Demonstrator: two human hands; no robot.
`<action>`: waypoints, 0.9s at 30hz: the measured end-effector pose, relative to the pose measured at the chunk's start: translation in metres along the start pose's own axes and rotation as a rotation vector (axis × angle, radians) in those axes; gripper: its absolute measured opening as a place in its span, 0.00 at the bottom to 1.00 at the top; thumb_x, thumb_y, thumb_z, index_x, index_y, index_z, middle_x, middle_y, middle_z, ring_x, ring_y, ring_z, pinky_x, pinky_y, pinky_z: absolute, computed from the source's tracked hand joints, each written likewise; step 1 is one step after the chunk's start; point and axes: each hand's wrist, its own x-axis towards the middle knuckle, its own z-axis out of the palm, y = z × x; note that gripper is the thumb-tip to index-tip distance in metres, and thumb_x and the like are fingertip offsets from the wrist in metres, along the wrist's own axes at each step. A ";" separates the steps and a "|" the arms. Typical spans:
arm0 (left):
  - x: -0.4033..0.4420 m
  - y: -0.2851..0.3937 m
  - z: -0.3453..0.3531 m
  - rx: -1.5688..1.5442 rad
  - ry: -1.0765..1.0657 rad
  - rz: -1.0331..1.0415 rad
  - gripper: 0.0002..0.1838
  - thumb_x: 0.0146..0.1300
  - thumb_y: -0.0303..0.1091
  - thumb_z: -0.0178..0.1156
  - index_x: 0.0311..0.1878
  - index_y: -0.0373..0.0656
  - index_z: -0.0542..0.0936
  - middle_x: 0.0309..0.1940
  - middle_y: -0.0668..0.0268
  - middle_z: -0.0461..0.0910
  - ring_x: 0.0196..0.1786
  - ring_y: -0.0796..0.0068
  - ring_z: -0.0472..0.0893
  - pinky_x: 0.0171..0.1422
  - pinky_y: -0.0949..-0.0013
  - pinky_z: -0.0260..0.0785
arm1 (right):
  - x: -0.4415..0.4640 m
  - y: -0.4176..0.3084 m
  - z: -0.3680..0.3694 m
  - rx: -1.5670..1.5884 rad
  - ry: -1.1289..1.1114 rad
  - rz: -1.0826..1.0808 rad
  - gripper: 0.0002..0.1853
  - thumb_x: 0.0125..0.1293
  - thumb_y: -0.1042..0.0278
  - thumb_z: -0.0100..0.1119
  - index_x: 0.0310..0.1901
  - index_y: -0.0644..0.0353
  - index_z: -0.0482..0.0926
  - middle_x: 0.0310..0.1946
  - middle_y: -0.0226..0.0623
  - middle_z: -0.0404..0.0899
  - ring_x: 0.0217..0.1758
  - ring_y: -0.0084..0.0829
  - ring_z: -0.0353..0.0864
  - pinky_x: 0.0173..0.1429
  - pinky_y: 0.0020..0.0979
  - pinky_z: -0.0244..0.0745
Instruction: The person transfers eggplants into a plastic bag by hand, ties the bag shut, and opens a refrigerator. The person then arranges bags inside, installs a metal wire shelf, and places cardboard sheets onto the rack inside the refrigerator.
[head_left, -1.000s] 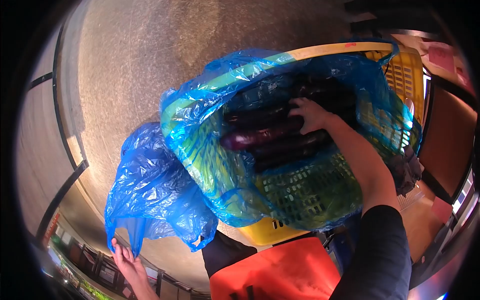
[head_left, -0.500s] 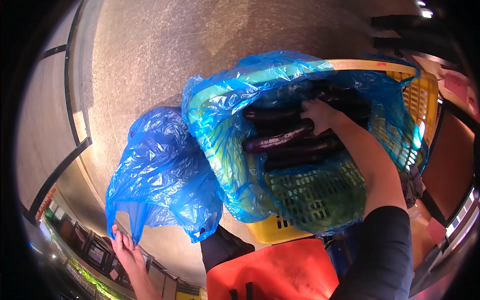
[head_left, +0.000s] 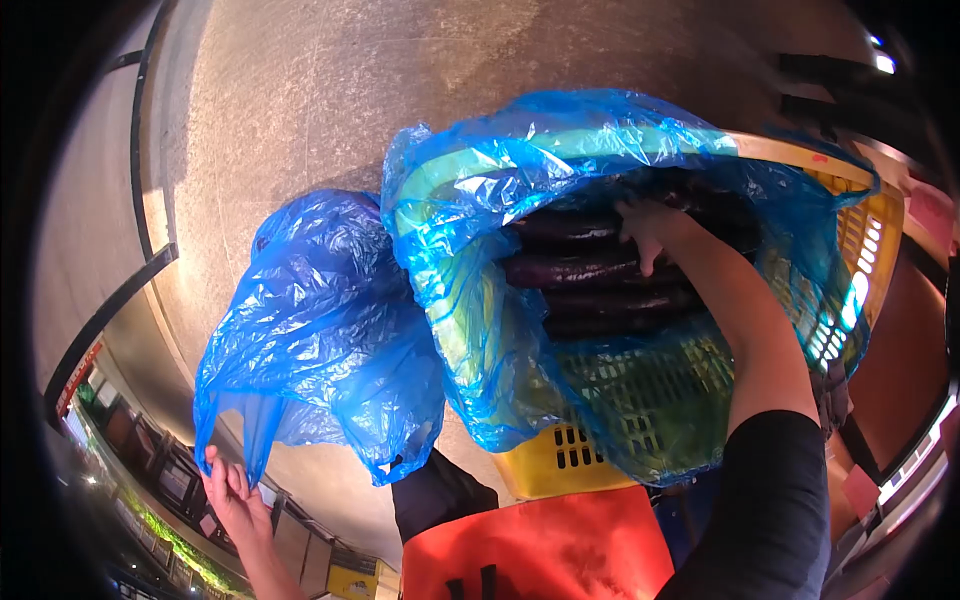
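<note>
Head view shows my left hand (head_left: 238, 503) pinching the loose blue bag (head_left: 320, 310), while my right hand (head_left: 652, 228), fingers spread on the eggplants (head_left: 570, 272), should press softly.

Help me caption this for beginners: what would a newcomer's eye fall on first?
Probably the glossy blue liner draped over the yellow basket, centre right, and the blue bag left of it, in the left grip. Dark eggplants lie inside the liner. Bright red cloth stands out at bottom centre.
</note>
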 end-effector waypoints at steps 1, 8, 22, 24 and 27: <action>-0.002 -0.001 0.001 0.003 0.001 -0.003 0.11 0.65 0.28 0.48 0.49 0.40 0.69 0.18 0.76 0.57 0.18 0.90 0.56 0.19 0.86 0.47 | -0.002 0.000 0.001 0.008 -0.017 -0.003 0.38 0.24 0.49 0.71 0.47 0.44 0.79 0.64 0.46 0.51 0.63 0.48 0.56 0.61 0.42 0.60; -0.006 -0.004 0.007 -0.001 0.028 -0.031 0.08 0.65 0.29 0.49 0.47 0.43 0.70 0.15 0.76 0.57 0.16 0.90 0.56 0.18 0.85 0.47 | -0.042 -0.017 0.002 0.124 0.063 -0.029 0.39 0.30 0.50 0.70 0.52 0.51 0.75 0.65 0.45 0.50 0.64 0.46 0.54 0.62 0.39 0.60; -0.003 0.002 0.001 -0.009 -0.019 -0.046 0.12 0.65 0.27 0.48 0.51 0.41 0.68 0.18 0.76 0.58 0.18 0.90 0.57 0.20 0.85 0.49 | -0.061 -0.048 0.031 0.242 0.150 0.119 0.39 0.28 0.50 0.68 0.51 0.50 0.77 0.64 0.53 0.47 0.61 0.51 0.57 0.63 0.36 0.59; 0.000 0.008 0.001 0.027 -0.074 -0.058 0.18 0.65 0.26 0.46 0.58 0.38 0.63 0.19 0.77 0.57 0.19 0.90 0.56 0.20 0.85 0.49 | -0.093 -0.066 0.046 0.368 0.274 0.170 0.38 0.27 0.50 0.68 0.50 0.51 0.77 0.63 0.57 0.49 0.63 0.52 0.55 0.65 0.37 0.57; 0.004 0.028 0.007 0.064 -0.108 -0.122 0.27 0.61 0.23 0.46 0.65 0.41 0.55 0.18 0.79 0.54 0.19 0.91 0.54 0.24 0.86 0.51 | -0.159 -0.098 0.071 0.763 0.359 0.248 0.39 0.27 0.53 0.69 0.49 0.58 0.76 0.64 0.59 0.49 0.65 0.53 0.54 0.66 0.36 0.55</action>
